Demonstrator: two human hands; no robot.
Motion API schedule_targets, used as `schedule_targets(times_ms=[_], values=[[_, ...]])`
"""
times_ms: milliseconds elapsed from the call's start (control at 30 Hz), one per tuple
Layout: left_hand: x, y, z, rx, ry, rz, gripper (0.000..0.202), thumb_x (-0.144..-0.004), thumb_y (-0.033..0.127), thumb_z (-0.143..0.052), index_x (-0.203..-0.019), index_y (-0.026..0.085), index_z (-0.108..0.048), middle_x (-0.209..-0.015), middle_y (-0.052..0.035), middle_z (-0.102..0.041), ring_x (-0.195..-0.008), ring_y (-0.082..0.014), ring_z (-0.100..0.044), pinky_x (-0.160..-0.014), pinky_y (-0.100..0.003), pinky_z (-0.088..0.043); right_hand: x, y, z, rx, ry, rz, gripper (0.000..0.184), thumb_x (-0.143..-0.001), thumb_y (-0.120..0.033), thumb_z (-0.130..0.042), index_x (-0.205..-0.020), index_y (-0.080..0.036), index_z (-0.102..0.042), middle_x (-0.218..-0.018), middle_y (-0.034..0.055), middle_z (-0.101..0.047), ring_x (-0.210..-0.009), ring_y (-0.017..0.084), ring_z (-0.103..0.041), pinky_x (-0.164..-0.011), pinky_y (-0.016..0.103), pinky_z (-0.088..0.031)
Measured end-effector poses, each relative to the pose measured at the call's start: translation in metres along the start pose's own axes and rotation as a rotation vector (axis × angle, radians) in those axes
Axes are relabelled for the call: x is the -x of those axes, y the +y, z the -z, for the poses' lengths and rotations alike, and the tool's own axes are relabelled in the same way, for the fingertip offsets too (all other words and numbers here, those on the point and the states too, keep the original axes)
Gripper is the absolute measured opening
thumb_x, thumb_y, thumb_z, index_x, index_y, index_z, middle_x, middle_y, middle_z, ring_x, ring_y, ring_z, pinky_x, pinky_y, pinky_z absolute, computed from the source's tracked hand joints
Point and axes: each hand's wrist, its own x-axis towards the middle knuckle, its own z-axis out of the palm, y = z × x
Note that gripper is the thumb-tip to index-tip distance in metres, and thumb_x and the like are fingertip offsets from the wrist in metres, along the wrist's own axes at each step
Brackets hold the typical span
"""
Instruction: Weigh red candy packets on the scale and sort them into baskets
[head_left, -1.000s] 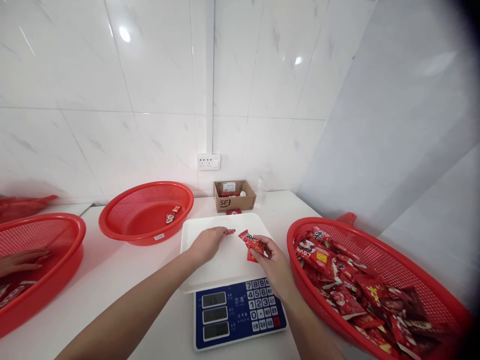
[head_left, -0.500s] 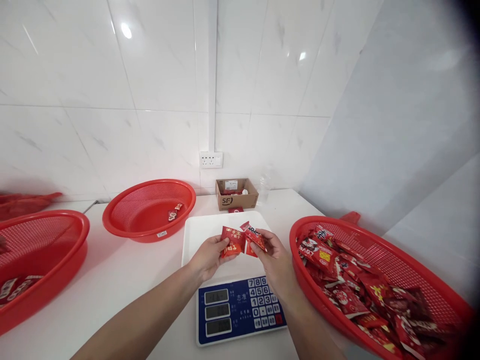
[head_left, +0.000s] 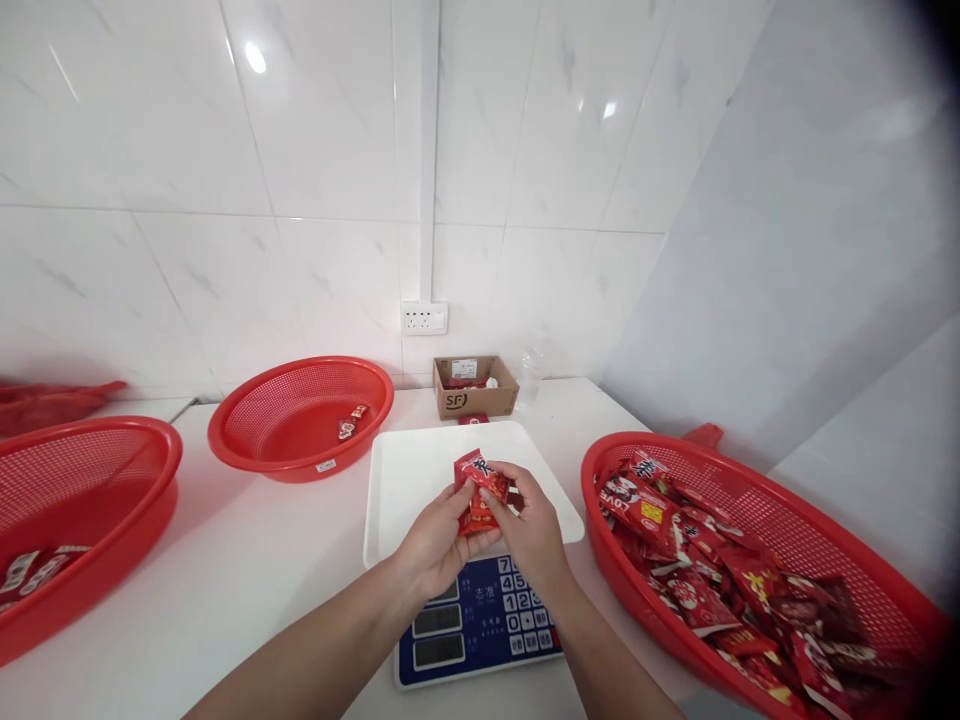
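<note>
Several red snack packets [head_left: 474, 468] are bunched together between my two hands, above the front part of a digital scale's white pan [head_left: 409, 475]. My left hand [head_left: 442, 535] is closed on the bunch from the left and below, its thumb on the front. From the right, my right hand [head_left: 529, 510] grips the same packets with thumb and fingers. The packets overlap, so their exact number is hidden. Below my hands, the scale's blue keypad panel [head_left: 491, 640] is partly covered by my wrists.
A red basket [head_left: 611, 455] heaped with red snack packets [head_left: 697, 540] stands at right. Another red basket [head_left: 255, 420] at back left holds a few small packets [head_left: 346, 428]; a third basket [head_left: 161, 470] is at far left. Behind the scale sits a cardboard box [head_left: 480, 402].
My hands have come together, and the packets held apart before are now gathered in one bunch. A bit of another person's hand at the far left edge has gone from view.
</note>
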Motion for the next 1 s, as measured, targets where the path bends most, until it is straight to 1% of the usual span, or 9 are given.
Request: schedule_targets(times_ms=[133, 233, 333, 400, 500, 567, 667, 800, 1000], values=[[0.002, -0.003, 0.0, 0.074, 0.004, -0.038, 0.01, -0.087, 0.018, -0.056, -0.094, 0.014, -0.06, -0.092, -0.0077, -0.065, -0.071, -0.0108, -0.064, -0.067, -0.022, -0.055, 0.001, -0.003, 0.001, -0.052, -0.008, -0.065, 0.029, -0.081, -0.032, -0.057, -0.108, -0.021, -0.059, -0.11, 0.0069, -0.064, -0.099, 0.02, -0.061, -0.086, 0.036, -0.05], [0.001, -0.002, 0.003, 0.095, 0.028, -0.037, 0.008, -0.087, 0.016, -0.056, -0.093, 0.013, -0.06, -0.09, -0.0068, -0.065, -0.07, -0.0099, -0.064, -0.067, -0.021, -0.055, 0.002, -0.004, 0.002, -0.096, 0.036, -0.081, 0.032, -0.081, -0.036, -0.057, -0.11, -0.021, -0.058, -0.113, 0.0079, -0.063, -0.101, 0.021, -0.06, -0.088, 0.037, -0.049], [0.003, 0.002, 0.004, 0.114, 0.06, -0.028, 0.009, -0.088, 0.017, -0.053, -0.094, 0.014, -0.059, -0.089, -0.0063, -0.065, -0.07, -0.0103, -0.064, -0.065, -0.021, -0.055, 0.003, -0.004, 0.005, -0.044, 0.129, -0.049, 0.032, -0.082, -0.037, -0.056, -0.11, -0.021, -0.057, -0.114, 0.0085, -0.061, -0.101, 0.021, -0.059, -0.087, 0.037, -0.049], [0.005, 0.006, 0.004, 0.128, 0.078, -0.024, 0.01, -0.089, 0.018, -0.051, -0.094, 0.014, -0.059, -0.09, -0.0059, -0.066, -0.069, -0.0102, -0.064, -0.065, -0.021, -0.056, 0.004, -0.004, 0.007, 0.029, 0.145, 0.015, 0.029, -0.082, -0.033, -0.055, -0.109, -0.022, -0.058, -0.113, 0.0082, -0.061, -0.101, 0.021, -0.058, -0.086, 0.037, -0.049], [0.009, 0.011, 0.003, 0.143, 0.068, -0.012, 0.015, -0.091, 0.022, -0.05, -0.096, 0.012, -0.06, -0.091, -0.007, -0.066, -0.069, -0.0108, -0.064, -0.064, -0.022, -0.056, 0.007, -0.003, 0.007, 0.114, 0.089, 0.156, 0.026, -0.081, -0.021, -0.052, -0.106, -0.024, -0.06, -0.108, 0.007, -0.061, -0.101, 0.02, -0.057, -0.087, 0.037, -0.048], [0.011, 0.013, 0.002, 0.141, 0.053, 0.004, 0.02, -0.09, 0.027, -0.051, -0.098, 0.012, -0.061, -0.091, -0.0077, -0.067, -0.069, -0.0116, -0.065, -0.06, -0.022, -0.056, 0.009, -0.001, 0.005, 0.151, 0.052, 0.218, 0.033, -0.078, -0.013, -0.049, -0.107, -0.025, -0.061, -0.108, 0.0066, -0.06, -0.103, 0.021, -0.056, -0.089, 0.039, -0.047], [0.013, 0.013, 0.003, 0.108, 0.052, 0.001, 0.023, -0.087, 0.032, -0.056, -0.1, 0.014, -0.061, -0.087, -0.0057, -0.067, -0.065, -0.0109, -0.064, -0.055, -0.02, -0.055, 0.012, 0.0, 0.002, 0.209, 0.001, 0.253, 0.044, -0.073, -0.006, -0.047, -0.111, -0.026, -0.059, -0.111, 0.0064, -0.059, -0.106, 0.022, -0.055, -0.093, 0.042, -0.046], [0.011, 0.01, 0.009, 0.053, 0.012, -0.027, 0.02, -0.084, 0.029, -0.06, -0.099, 0.016, -0.06, -0.08, -0.003, -0.065, -0.06, -0.009, -0.063, -0.051, -0.016, -0.053, 0.016, -0.006, 0.001, 0.264, -0.081, 0.305, 0.053, -0.071, -0.003, -0.043, -0.116, -0.027, -0.057, -0.118, 0.0067, -0.057, -0.112, 0.021, -0.053, -0.097, 0.043, -0.044], [0.011, 0.011, 0.015, -0.067, -0.001, -0.138, 0.023, -0.079, 0.026, -0.066, -0.099, 0.017, -0.06, -0.081, -0.0031, -0.065, -0.06, -0.0094, -0.061, -0.05, -0.017, -0.051, 0.024, -0.013, 0.003, 0.247, -0.125, 0.323, 0.064, -0.071, -0.001, -0.041, -0.129, -0.028, -0.046, -0.125, 0.0063, -0.054, -0.118, 0.021, -0.049, -0.1, 0.043, -0.043]])
